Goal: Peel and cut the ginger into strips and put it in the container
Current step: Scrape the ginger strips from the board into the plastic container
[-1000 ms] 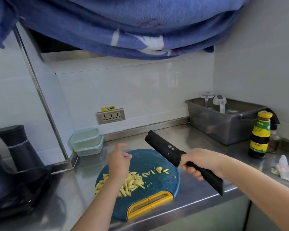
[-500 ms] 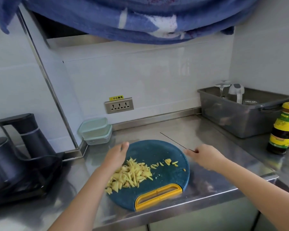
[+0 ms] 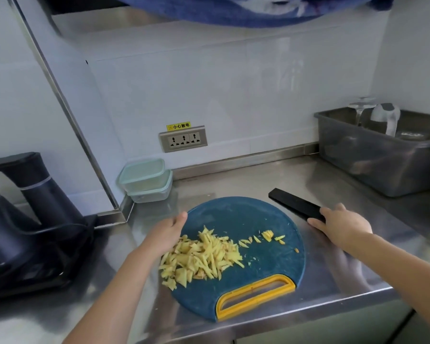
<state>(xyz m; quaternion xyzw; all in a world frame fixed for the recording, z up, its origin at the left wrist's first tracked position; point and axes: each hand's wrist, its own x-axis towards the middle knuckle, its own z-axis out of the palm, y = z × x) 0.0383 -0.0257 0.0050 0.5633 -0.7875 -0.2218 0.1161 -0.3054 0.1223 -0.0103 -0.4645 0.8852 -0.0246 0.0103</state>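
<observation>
Cupping the ginger strips [image 3: 201, 256] on the cutting board [image 3: 233, 214] with the left hand [image 3: 169, 234].
Heaped on the board's near-left part, pressed against the left palm, fingers nearly straight along the pile's left flank. Gripping the black knife [image 3: 296, 203] by its handle with the right hand [image 3: 343, 227], blade flat on the counter [image 3: 233, 184] just off the board's far-right rim, well apart from the pile. Stacked containers [image 3: 147, 180] just past the board's far-left edge, lids on.
</observation>
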